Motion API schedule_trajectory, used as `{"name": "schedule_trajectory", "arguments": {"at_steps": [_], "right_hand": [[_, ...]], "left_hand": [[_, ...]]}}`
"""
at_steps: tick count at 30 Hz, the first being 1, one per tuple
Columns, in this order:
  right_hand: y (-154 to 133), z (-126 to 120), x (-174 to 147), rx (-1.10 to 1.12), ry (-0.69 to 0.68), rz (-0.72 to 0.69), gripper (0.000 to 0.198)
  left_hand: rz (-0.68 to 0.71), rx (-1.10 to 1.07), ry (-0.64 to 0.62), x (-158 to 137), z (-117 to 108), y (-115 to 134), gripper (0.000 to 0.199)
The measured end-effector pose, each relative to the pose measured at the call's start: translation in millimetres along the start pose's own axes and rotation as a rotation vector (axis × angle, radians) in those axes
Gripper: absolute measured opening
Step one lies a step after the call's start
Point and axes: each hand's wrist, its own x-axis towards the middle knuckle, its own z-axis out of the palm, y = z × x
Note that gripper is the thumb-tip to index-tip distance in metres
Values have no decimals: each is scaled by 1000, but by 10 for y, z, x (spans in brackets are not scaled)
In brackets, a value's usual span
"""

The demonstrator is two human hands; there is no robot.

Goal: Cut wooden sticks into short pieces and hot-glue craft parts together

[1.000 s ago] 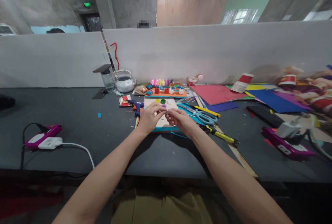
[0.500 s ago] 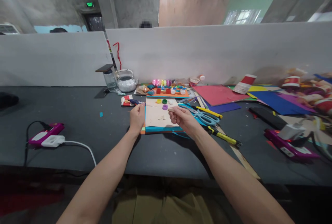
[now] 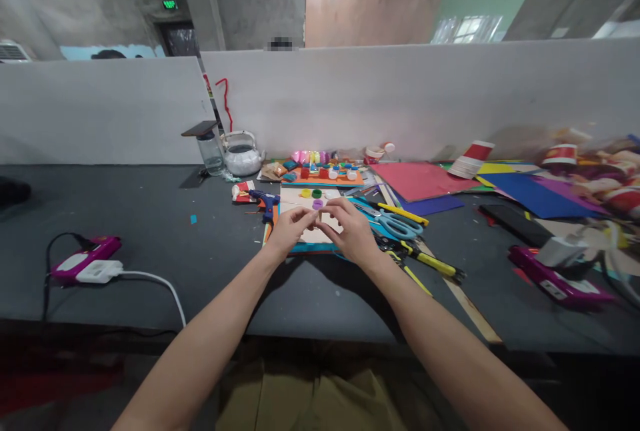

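Head view, hands (image 3: 353, 231) together, pale sheet (image 3: 316, 234) beneath

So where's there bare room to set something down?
Beyond the white cable, between the left power strip and glue gun, the desk is mostly bare, with one blue scrap. Also between the board and the near edge, under your arms. Right of the board is crowded: scissors, yellow tools, a red sheet.

The dark grey worktop (image 3: 220, 291) carries a silver kettle (image 3: 243, 163) and a clear jar (image 3: 212, 156), side by side near the back. A purple power strip (image 3: 107, 247) lies toward each side, a blue scrap (image 3: 193, 219) at left, stacked card (image 3: 311, 235) mid-way, coloured paper (image 3: 423, 181) at right.
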Motion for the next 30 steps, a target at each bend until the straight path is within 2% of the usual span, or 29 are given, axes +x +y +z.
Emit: {"name": "schedule_trajectory", "arguments": {"at_steps": [6, 15, 24, 30], "right_hand": [[37, 67, -9, -120, -49, -100, 14], [103, 97, -67, -155, -116, -42, 28], [97, 99, -49, -168, -124, -67, 25], [141, 134, -62, -198, -125, -107, 24]], "left_hand": [[-46, 13, 30, 7, -67, -50, 26], [-109, -4, 30, 16, -61, -108, 24], [-136, -27, -17, 14, -55, -90, 34], [-157, 5, -39, 34, -41, -116, 26]]}}
